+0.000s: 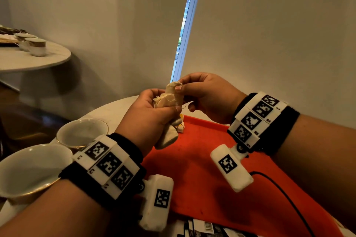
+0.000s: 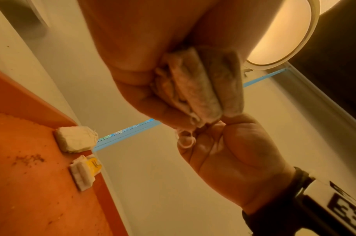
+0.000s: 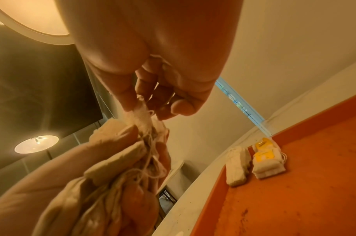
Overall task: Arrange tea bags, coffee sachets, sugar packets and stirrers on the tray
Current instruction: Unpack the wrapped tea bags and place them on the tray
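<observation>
My left hand [image 1: 154,109] grips a bunch of cream tea bags [image 1: 169,100] with tangled strings, held above the far left corner of the orange tray [image 1: 202,156]. My right hand [image 1: 194,90] pinches the top of one bag in that bunch [image 3: 140,115] between thumb and fingers. In the left wrist view the bunch [image 2: 203,83] sticks out of the fist. On the tray's far corner lie a plain tea bag [image 3: 237,166] and a small stack of tea bags with yellow tags [image 3: 268,159]; the same ones show as a bag [image 2: 76,138] and a stack [image 2: 84,170].
Two white cups with gold rims [image 1: 82,132] [image 1: 32,167] stand on the round table left of the tray. Black-and-white sachets [image 1: 204,229] lie at the tray's near edge. A black cable [image 1: 285,192] crosses the tray. A second table [image 1: 34,59] with cups stands far left.
</observation>
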`<action>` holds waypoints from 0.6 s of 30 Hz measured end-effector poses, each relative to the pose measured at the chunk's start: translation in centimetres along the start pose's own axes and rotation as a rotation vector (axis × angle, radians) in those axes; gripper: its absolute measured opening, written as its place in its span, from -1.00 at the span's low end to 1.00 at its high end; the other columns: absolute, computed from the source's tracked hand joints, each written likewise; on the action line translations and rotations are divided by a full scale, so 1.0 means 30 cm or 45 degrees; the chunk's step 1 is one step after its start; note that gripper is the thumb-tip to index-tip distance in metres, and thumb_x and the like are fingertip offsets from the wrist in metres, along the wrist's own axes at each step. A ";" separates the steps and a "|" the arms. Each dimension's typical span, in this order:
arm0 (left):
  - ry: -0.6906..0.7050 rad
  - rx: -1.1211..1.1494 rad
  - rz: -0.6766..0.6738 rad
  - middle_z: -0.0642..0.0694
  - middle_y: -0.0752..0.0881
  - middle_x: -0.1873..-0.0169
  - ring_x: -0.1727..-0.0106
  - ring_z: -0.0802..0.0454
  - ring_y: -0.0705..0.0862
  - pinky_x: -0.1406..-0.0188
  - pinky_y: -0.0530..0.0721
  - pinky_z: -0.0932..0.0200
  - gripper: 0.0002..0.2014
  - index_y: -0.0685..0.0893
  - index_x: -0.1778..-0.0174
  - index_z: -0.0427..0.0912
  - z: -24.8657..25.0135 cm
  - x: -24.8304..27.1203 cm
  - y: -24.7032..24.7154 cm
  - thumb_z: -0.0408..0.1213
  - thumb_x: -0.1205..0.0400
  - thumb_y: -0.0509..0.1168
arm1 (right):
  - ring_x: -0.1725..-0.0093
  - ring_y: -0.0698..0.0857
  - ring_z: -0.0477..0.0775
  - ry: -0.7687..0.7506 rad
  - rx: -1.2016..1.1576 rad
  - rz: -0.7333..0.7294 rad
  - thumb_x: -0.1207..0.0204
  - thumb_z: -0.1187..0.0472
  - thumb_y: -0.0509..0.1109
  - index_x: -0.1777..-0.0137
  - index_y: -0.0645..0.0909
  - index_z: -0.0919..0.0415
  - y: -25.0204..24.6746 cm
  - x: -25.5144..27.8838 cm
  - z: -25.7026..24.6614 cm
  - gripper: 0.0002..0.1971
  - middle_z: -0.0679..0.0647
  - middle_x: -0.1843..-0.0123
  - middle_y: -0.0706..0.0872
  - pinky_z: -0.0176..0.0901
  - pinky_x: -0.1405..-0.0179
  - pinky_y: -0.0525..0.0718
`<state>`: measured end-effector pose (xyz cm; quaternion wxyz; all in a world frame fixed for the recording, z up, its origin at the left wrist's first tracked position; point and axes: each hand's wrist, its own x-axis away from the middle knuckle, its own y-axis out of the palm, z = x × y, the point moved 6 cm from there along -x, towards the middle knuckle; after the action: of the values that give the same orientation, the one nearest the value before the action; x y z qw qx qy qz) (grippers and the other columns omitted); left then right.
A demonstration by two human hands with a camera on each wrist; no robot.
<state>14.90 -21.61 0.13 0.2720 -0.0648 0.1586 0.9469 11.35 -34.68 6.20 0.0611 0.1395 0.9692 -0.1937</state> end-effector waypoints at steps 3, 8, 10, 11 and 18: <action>-0.011 -0.019 0.004 -0.26 0.79 0.03 0.31 0.02 0.78 0.43 0.70 0.18 -0.70 0.64 -0.16 -0.12 -0.011 -0.006 -0.004 -0.45 -0.56 0.48 | 0.20 0.69 0.16 0.019 -0.045 0.014 -0.58 0.38 0.43 0.06 0.70 0.26 -0.009 0.000 0.014 -0.95 0.22 0.17 0.76 -0.18 0.45 0.54; -0.009 0.001 0.004 -0.25 0.79 0.11 0.38 0.05 0.76 0.49 0.68 0.23 -0.73 0.65 -0.13 -0.18 -0.011 -0.007 -0.003 -0.49 -0.57 0.46 | 0.27 0.69 0.10 0.035 -0.096 0.046 -0.58 0.38 0.42 0.02 0.68 0.30 -0.018 0.004 0.030 -0.96 0.22 0.19 0.75 -0.20 0.46 0.55; -0.017 0.005 0.005 -0.22 0.78 0.12 0.41 0.09 0.75 0.51 0.68 0.25 -0.74 0.65 -0.14 -0.19 -0.011 -0.006 -0.003 -0.49 -0.58 0.46 | 0.32 0.69 0.07 0.035 -0.118 0.051 -0.59 0.39 0.41 0.04 0.68 0.29 -0.021 0.004 0.036 -0.96 0.20 0.22 0.76 -0.21 0.48 0.56; -0.023 0.013 0.005 -0.21 0.78 0.14 0.43 0.11 0.74 0.52 0.67 0.25 -0.74 0.64 -0.14 -0.20 -0.010 -0.005 -0.002 -0.49 -0.58 0.45 | 0.33 0.69 0.06 0.034 -0.129 0.053 -0.58 0.39 0.41 0.04 0.69 0.28 -0.024 0.004 0.039 -0.95 0.20 0.22 0.76 -0.21 0.48 0.56; -0.045 0.028 0.020 -0.22 0.76 0.18 0.46 0.10 0.73 0.56 0.66 0.24 -0.77 0.65 -0.10 -0.21 -0.016 -0.006 -0.009 -0.55 -0.60 0.40 | 0.33 0.69 0.07 0.023 -0.153 0.126 -0.59 0.39 0.40 0.06 0.70 0.24 -0.058 0.000 0.038 -0.92 0.18 0.25 0.76 -0.17 0.45 0.55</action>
<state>15.21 -21.66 -0.37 0.2681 -0.0437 0.1645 0.9482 10.90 -36.66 5.78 0.0700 0.1850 0.9715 -0.1308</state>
